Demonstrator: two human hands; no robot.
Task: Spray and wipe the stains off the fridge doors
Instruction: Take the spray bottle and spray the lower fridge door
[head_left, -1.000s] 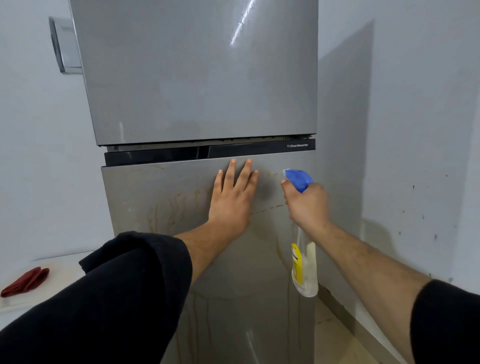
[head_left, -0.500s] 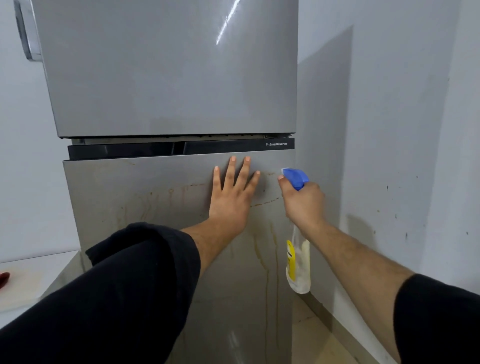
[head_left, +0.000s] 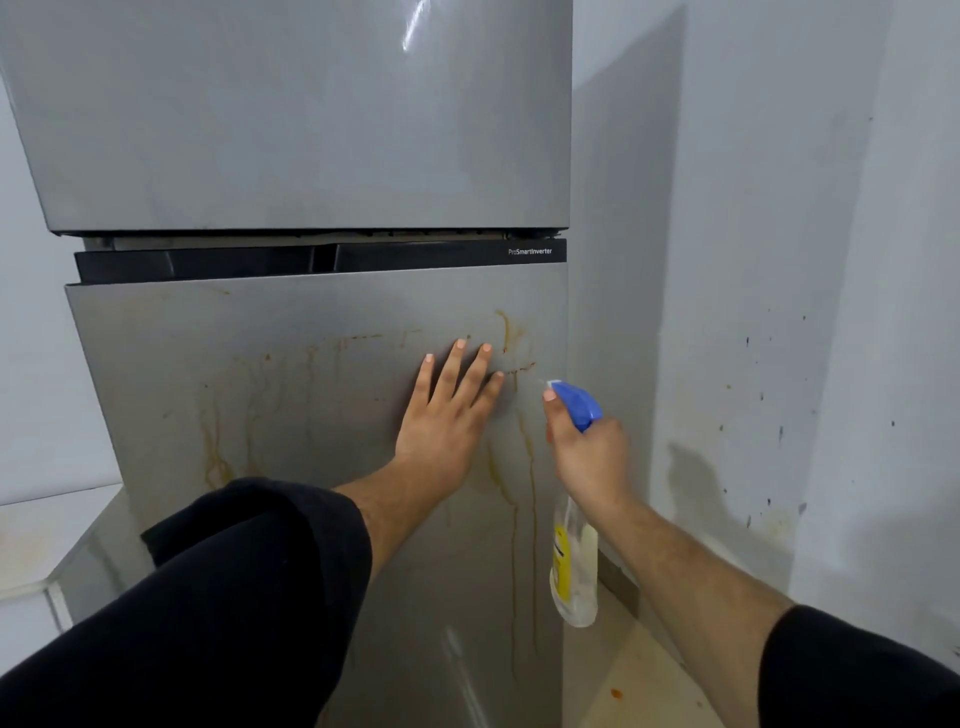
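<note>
A grey two-door fridge fills the view, with a plain upper door (head_left: 291, 119) and a lower door (head_left: 260, 374) streaked with brown-orange drip stains (head_left: 511, 338). My left hand (head_left: 447, 415) lies flat on the lower door with its fingers spread and holds nothing. To its right, my right hand (head_left: 587, 457) grips a clear spray bottle (head_left: 571, 566) with a yellow label and a blue trigger head (head_left: 576, 402). The nozzle points at the door's right edge near the stains.
A white wall (head_left: 779, 260) with dark specks stands close on the right, leaving a narrow gap beside the fridge. A pale counter (head_left: 41, 530) sits at the lower left. Beige floor (head_left: 639, 680) with an orange spot shows at the bottom right.
The view has shifted left and down, so the fridge sits further right. Both hands sit lower on the lower door. The red cloth on the left counter is out of frame.
</note>
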